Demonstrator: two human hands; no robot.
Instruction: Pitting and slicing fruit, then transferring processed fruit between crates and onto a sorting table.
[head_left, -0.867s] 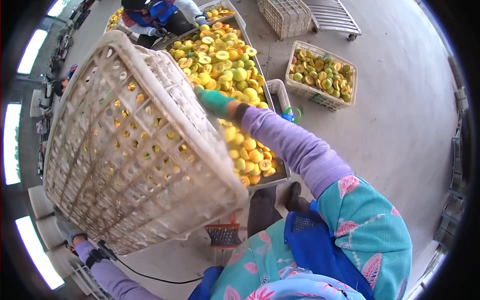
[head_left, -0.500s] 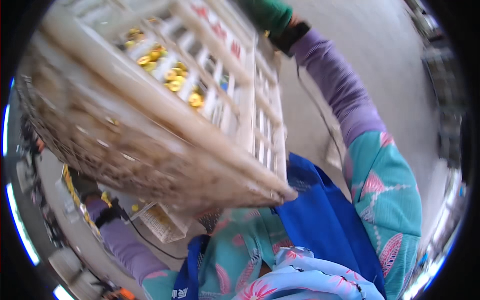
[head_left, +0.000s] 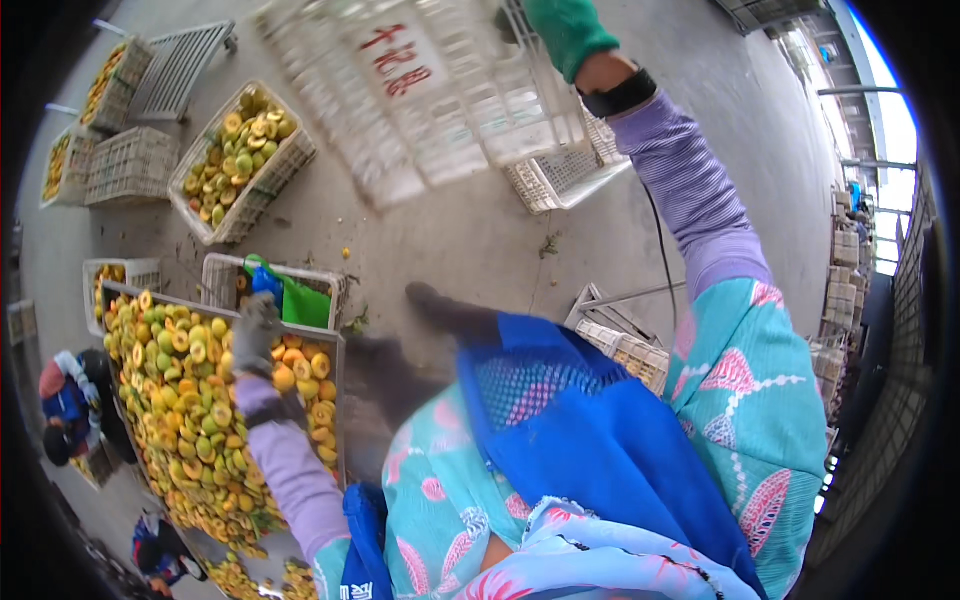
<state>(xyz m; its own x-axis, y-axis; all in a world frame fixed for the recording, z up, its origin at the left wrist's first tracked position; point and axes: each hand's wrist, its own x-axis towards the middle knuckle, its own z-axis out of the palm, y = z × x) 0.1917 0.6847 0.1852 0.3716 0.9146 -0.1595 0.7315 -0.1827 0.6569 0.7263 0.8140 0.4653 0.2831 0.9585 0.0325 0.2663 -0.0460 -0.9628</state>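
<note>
fingers of the right hand grip the white crate, swung from above the fruit-laden desk to its right, labelled panel facing the wearer, long axis unclear; the left hand, off the crate, is over the desk, finger spread impossible to tell.

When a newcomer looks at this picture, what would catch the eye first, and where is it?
Probably the heap of yellow and green fruit in the big tray at lower left. Next, the pale crate at the top, held by the right grip in a green glove.
</note>
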